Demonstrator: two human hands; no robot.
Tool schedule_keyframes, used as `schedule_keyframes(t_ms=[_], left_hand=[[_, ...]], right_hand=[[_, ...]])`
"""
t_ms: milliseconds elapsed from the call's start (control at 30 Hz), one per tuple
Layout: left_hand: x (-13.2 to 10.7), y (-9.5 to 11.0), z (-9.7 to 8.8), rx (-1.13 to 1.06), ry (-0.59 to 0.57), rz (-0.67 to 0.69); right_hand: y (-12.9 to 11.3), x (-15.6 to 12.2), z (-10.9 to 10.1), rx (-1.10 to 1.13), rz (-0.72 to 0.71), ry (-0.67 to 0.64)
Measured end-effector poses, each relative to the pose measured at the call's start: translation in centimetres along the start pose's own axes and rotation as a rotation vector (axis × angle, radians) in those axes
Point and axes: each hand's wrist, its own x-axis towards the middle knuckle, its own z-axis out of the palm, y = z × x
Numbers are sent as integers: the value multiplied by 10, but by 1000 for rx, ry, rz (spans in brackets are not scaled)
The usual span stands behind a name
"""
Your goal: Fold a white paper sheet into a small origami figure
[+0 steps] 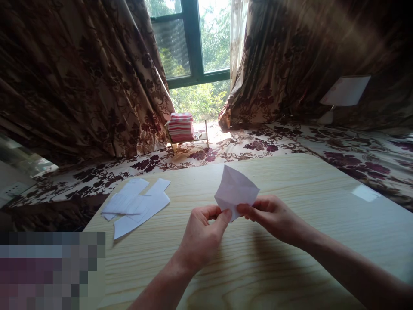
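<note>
A folded white paper (235, 188) stands up between my two hands above the pale wooden table (290, 258). My left hand (201, 234) pinches its lower left corner between thumb and fingers. On the lower right edge, my right hand (274, 215) grips it with fingers closed. The paper's pointed top tilts away from me. A loose pile of white paper sheets (137, 204) lies on the table to the left of my left hand.
A flowered cloth (290, 142) covers the surface behind the table. A small wooden stand with striped pink fabric (181, 127) sits by the window. Flowered curtains (80, 77) hang on both sides. A white card (345, 91) stands at right.
</note>
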Motion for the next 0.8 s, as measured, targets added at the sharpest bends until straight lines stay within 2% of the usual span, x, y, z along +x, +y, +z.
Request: schedule_keyframes(t_ms=[100,167,367,500,533,600,633,700,800], left_hand=[[2,-2,-3,36,114,-10],[3,-4,-3,36,167,-13],[3,-2,2,41,135,-21],[-12,5,-11,289,-21,-70],[-19,7,-15,408,-29,-36],[-34,8,-20,659,98,137],[-41,7,-20,749,116,224],[-50,-1,-18,838,50,378],[-51,-18,-11,978,-92,459]], right_hand=[[1,2,-8,0,25,168],[-1,2,-9,-4,14,226],[-9,-2,3,-25,23,55],[-10,-6,3,-69,64,-42],[-10,-6,4,-106,88,-86],[-10,-7,6,-213,117,-158],[-11,-6,8,-291,116,-178],[-12,-6,13,-466,93,-181],[-13,-9,17,-653,77,-136]])
